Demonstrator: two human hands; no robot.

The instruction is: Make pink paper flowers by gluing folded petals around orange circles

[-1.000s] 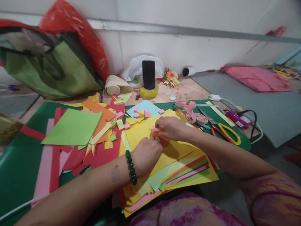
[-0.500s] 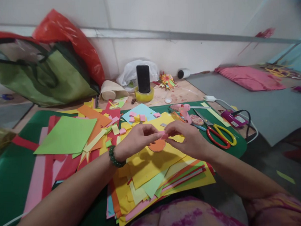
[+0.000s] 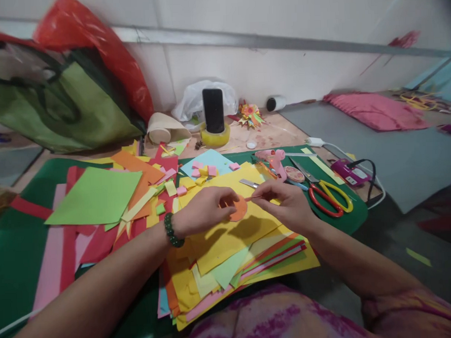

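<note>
My left hand, with a dark beaded bracelet on its wrist, is curled at the left edge of an orange paper circle, thumb and fingertips against it. A small pink paper piece, seen nearly edge-on, is pinched in the fingertips of my right hand, just right of the circle. Beneath both hands lies a yellow paper sheet on a stack of coloured papers. Just beyond my right hand a metal blade rests on the yellow paper.
Scissors and a pink glue gun lie to the right. Small pink paper squares sit on a light blue sheet. A phone stands in a tape roll. Leftward are a green sheet and a green bag.
My hands have moved apart from the pink paper they both held. My left hand is now at the orange circle; the pink piece stays in my right. The view has shifted slightly.
</note>
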